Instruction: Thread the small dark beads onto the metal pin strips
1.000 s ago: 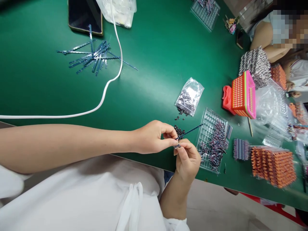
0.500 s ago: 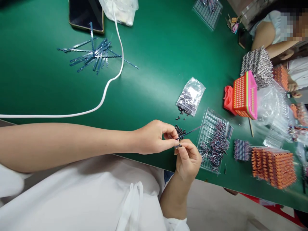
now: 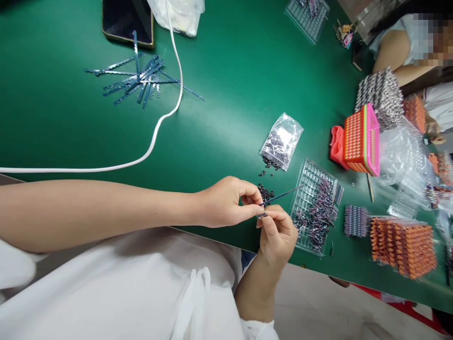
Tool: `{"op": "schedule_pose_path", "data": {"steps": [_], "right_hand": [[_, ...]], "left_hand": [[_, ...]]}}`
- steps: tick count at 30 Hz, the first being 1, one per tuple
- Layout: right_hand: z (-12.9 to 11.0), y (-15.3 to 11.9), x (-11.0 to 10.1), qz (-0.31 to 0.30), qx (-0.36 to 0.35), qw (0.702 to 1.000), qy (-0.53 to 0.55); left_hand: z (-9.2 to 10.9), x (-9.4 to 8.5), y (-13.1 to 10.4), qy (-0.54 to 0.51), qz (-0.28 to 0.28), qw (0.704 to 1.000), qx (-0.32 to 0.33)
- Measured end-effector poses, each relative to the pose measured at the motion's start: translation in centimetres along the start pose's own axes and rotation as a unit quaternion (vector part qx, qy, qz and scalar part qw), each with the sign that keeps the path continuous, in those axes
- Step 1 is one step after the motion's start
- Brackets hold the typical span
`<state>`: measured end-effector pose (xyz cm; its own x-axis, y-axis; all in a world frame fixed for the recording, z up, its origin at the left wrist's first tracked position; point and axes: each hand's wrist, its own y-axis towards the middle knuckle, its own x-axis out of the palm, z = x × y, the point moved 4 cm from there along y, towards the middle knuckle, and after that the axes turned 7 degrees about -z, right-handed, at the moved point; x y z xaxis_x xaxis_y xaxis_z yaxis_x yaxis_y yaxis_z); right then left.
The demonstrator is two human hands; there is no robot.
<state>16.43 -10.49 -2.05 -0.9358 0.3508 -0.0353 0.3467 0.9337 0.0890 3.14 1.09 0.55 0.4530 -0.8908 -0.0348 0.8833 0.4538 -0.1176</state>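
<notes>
My left hand [image 3: 231,200] comes in from the left, thumb and fingers pinched on one end of a thin dark blue strip [image 3: 283,194]. The strip's far end points right, over the edge of a clear tray [image 3: 307,177]. Fingertips touching it, my right hand [image 3: 278,233] pinches a small dark piece [image 3: 262,215], whose details are too small to tell. Just behind the hands lie small dark beads [image 3: 265,192] on the green table [image 3: 219,132]. Many thin dark purple-blue pieces [image 3: 320,205] are heaped in the tray.
Beyond the beads is a clear bag [image 3: 282,141]. Blue strips [image 3: 141,81], a white cable [image 3: 155,134] and a phone [image 3: 128,21] lie at left. Orange stacks [image 3: 403,245], a pink-rimmed basket [image 3: 361,139] and other people's arms are at right.
</notes>
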Motion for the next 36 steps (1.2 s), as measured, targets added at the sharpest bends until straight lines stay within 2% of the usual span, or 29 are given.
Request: {"op": "schedule_pose_path", "data": {"steps": [8, 16, 22, 36], "right_hand": [[0.1, -0.2, -0.1, 0.023, 0.004, 1.0, -0.01], [0.6, -0.1, -0.2, -0.039, 0.076, 0.993, 0.082], [1.2, 0.2, -0.2, -0.049, 0.135, 0.981, 0.134], [1.4, 0.0, -0.2, -0.038, 0.119, 0.984, 0.126]], "left_hand": [[0.1, 0.0, 0.0, 0.012, 0.011, 1.0, 0.011], [-0.3, 0.1, 0.3, -0.003, -0.068, 0.995, -0.066], [-0.4, 0.2, 0.3, -0.007, -0.078, 0.994, -0.071], [-0.6, 0.6, 0.3, 0.027, -0.062, 0.996, -0.051]]}}
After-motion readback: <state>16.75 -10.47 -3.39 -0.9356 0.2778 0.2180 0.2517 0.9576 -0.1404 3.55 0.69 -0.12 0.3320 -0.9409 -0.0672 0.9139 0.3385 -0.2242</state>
